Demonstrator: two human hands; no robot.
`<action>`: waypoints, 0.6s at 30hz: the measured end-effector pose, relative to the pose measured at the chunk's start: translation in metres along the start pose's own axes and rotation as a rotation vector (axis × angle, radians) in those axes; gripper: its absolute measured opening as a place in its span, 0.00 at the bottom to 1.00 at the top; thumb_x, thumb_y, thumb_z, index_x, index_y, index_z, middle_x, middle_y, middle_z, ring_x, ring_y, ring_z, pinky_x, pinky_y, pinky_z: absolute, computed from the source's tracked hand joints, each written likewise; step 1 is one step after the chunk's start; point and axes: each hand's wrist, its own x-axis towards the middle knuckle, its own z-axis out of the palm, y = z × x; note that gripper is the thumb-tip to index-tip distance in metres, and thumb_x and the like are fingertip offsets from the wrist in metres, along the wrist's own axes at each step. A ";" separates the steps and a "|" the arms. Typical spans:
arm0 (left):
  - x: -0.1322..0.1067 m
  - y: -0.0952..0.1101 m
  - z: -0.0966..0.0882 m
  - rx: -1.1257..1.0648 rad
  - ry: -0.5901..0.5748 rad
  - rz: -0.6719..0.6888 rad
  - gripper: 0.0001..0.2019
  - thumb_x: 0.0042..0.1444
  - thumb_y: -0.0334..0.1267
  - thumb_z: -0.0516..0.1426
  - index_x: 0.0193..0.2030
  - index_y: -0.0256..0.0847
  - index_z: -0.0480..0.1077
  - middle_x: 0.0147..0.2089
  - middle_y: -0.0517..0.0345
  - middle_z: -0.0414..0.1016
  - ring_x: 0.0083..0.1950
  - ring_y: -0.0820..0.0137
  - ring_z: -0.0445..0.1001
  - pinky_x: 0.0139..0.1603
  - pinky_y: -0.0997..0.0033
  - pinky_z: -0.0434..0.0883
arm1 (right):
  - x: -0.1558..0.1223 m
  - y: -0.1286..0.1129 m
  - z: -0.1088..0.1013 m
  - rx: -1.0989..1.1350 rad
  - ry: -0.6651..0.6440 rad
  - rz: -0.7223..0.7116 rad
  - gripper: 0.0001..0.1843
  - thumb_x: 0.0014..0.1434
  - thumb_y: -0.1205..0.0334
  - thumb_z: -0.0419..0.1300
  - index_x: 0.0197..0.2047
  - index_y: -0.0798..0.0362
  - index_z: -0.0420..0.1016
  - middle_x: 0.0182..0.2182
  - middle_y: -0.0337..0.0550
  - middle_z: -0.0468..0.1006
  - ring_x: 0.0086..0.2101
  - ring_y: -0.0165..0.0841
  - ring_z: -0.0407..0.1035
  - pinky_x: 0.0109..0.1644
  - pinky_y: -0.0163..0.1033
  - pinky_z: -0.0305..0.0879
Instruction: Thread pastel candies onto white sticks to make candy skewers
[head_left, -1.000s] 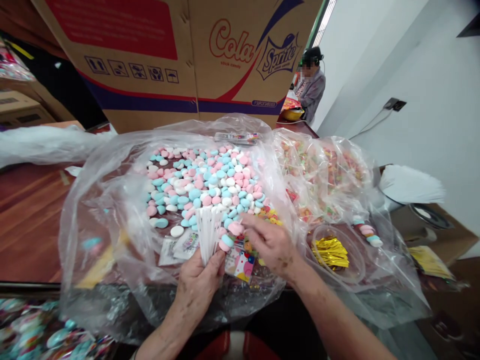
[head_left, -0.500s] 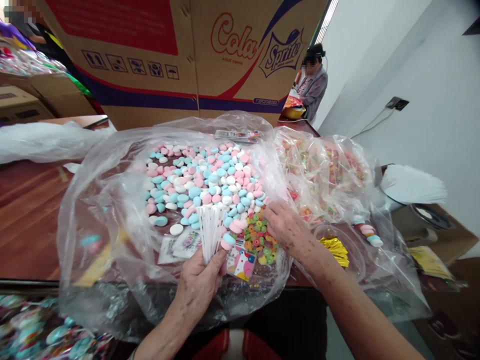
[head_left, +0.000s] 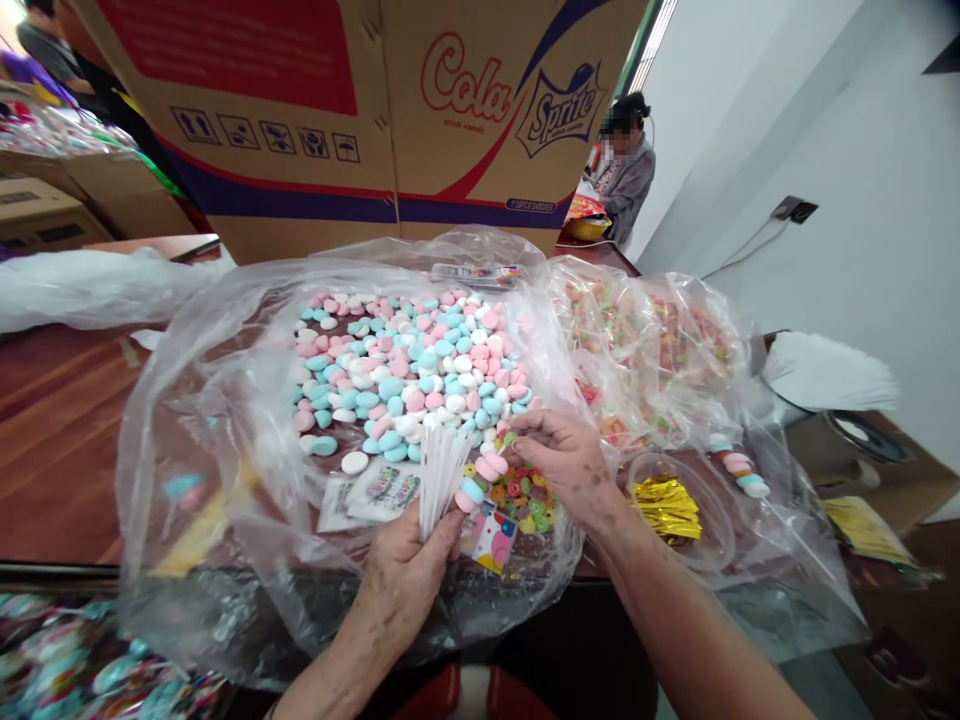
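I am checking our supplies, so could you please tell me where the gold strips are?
In the head view, the gold strips lie right of centre in a clear round container, between the right hand and a row of candies.

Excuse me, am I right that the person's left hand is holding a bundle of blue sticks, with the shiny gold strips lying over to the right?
Not quite: the sticks held in the left hand are white, not blue, as the head view shows. The shiny gold strips do lie over to the right.
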 end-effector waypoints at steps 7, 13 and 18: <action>0.001 -0.002 0.001 0.019 -0.018 0.036 0.13 0.53 0.48 0.61 0.25 0.41 0.72 0.20 0.63 0.66 0.22 0.71 0.61 0.22 0.74 0.59 | -0.007 -0.003 0.013 -0.070 0.135 -0.043 0.09 0.50 0.61 0.63 0.37 0.52 0.78 0.28 0.38 0.81 0.29 0.33 0.75 0.32 0.35 0.71; 0.000 0.002 -0.002 0.074 -0.039 0.013 0.12 0.53 0.46 0.61 0.26 0.41 0.73 0.19 0.64 0.65 0.22 0.71 0.61 0.22 0.74 0.58 | -0.009 0.005 0.016 -0.217 0.150 -0.144 0.09 0.53 0.62 0.60 0.38 0.52 0.78 0.36 0.42 0.82 0.37 0.35 0.76 0.40 0.39 0.72; 0.001 0.003 -0.001 0.069 -0.003 0.048 0.10 0.54 0.45 0.61 0.30 0.40 0.74 0.21 0.63 0.67 0.24 0.70 0.62 0.24 0.74 0.61 | -0.014 0.005 0.017 -0.297 0.164 -0.348 0.09 0.57 0.64 0.58 0.38 0.50 0.79 0.37 0.42 0.81 0.40 0.35 0.74 0.48 0.41 0.70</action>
